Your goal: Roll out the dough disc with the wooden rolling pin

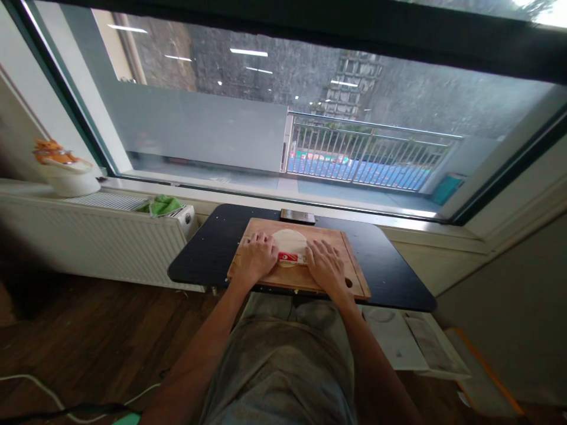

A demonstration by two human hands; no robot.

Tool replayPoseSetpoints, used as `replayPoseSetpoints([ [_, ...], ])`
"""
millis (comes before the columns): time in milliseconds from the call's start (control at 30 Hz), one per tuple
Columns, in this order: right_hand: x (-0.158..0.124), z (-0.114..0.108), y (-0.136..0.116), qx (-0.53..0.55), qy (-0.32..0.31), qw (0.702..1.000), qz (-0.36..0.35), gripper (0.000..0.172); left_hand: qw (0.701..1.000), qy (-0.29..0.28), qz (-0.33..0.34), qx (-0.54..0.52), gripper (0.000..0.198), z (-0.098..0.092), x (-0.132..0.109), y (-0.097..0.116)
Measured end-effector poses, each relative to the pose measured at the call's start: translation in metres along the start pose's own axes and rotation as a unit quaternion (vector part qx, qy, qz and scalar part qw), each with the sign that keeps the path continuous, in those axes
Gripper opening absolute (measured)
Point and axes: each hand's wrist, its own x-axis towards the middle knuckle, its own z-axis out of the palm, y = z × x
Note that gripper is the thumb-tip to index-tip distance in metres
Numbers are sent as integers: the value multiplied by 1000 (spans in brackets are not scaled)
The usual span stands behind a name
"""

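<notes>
A flat round of pale dough (290, 238) lies on a wooden cutting board (283, 277). Across its near part rests a rolling pin with a red and white label (290, 257). My left hand (258, 255) lies over the pin's left end, palm down, its fingers stretched forward. Over the right end is my right hand (325, 262), also palm down with fingers extended. The pin's ends are hidden beneath both hands.
The board sits on a black table (394, 260) below a large window. Behind the board lies a phone (297, 216). On the left, a radiator (101, 236) carries a green cloth (163, 205) and a white pot (76, 180). White boxes (394, 336) stand low at right.
</notes>
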Motion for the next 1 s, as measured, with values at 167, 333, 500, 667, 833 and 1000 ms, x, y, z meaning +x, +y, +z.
replayPoseSetpoints([
  [167, -9, -7, 21, 42, -4, 993, -110, 40, 1000, -2, 12, -9, 43, 4, -6, -5],
  [333, 0, -16, 46, 47, -32, 990, -127, 25, 995, -38, -18, -92, 36, 11, 16, -29],
  [500, -3, -13, 74, 49, -35, 994, -94, 19, 958, -49, -73, -273, 39, 18, 65, -50],
  [667, -9, -19, 104, 14, -54, 998, -35, 22, 949, -31, -69, -307, 25, 30, 89, -43],
  [833, -11, -36, 108, -8, -32, 999, 26, 26, 974, -54, -45, -213, 31, 34, 90, -26],
  [1000, -10, -34, 91, 26, -3, 999, 40, 25, 980, -59, -38, -186, 31, 36, 88, -30],
])
